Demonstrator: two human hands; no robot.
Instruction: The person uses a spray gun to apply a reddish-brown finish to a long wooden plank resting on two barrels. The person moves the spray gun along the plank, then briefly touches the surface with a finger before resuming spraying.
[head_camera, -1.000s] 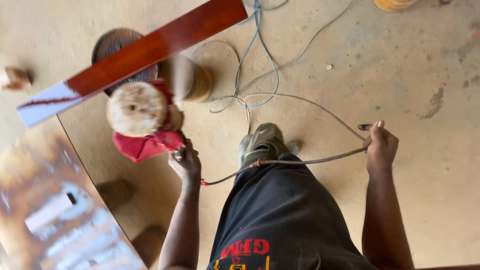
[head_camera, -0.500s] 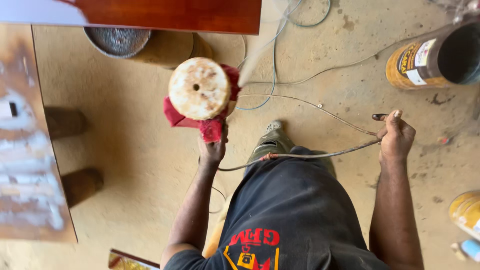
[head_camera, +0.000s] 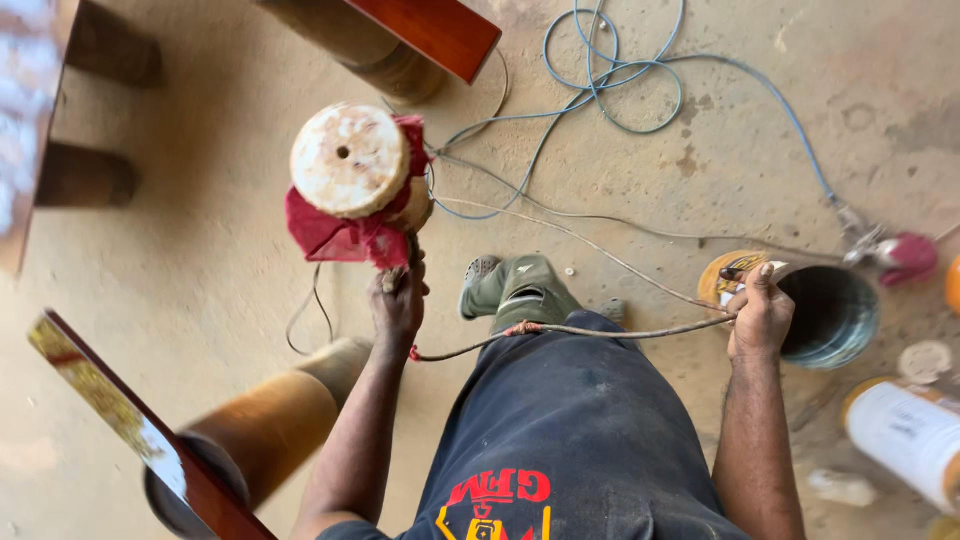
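My left hand (head_camera: 397, 303) grips the handle of a spray-type tool topped by a round, paint-crusted white lid (head_camera: 350, 160) wrapped in a red rag (head_camera: 335, 236). It holds the tool upright in front of my body. My right hand (head_camera: 760, 315) is closed around a thin grey hose (head_camera: 560, 330) that runs across my dark shorts to the tool. A small dark fitting pokes out above that hand's fingers. My green shoe (head_camera: 515, 288) stands on the dusty floor between the two hands.
An open tin can (head_camera: 825, 315) sits just right of my right hand, with a labelled can (head_camera: 905, 430) below it. Blue cable (head_camera: 610, 75) coils at the top. Glossy red-brown wooden boards (head_camera: 435, 30) rest on cylinders at top and bottom left (head_camera: 130, 425).
The view has swung: the board and cylinder now lie at the top, another board shows at lower left. The tool stays raised in my left hand; the open can now sits by my right hand.
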